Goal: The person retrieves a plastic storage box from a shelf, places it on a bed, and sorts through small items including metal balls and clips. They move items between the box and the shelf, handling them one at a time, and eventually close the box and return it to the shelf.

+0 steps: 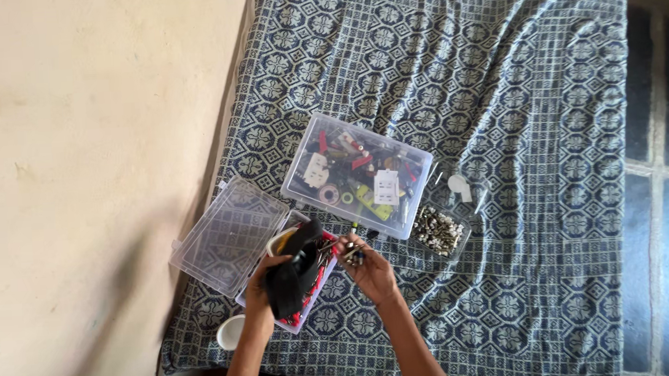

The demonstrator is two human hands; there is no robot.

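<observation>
My left hand [262,288] grips a black pouch-like object [294,268] over a small clear plastic box [305,319] with red items inside. Its open clear lid [229,235] lies flat to the left. Just right of that box, my right hand [368,269] pinches a few small metal parts [351,253] between its fingertips. A bigger clear box [357,175] full of mixed small parts and tools sits just beyond both hands on the patterned blue bedspread [499,126].
A small clear tray of metal bits [437,231] lies right of the bigger box, with a clear lid and a white piece [460,187] behind it. A white round cap [230,332] sits at the bedspread's near left edge. A cream wall [83,186] is left, dark floor tiles [667,193] right.
</observation>
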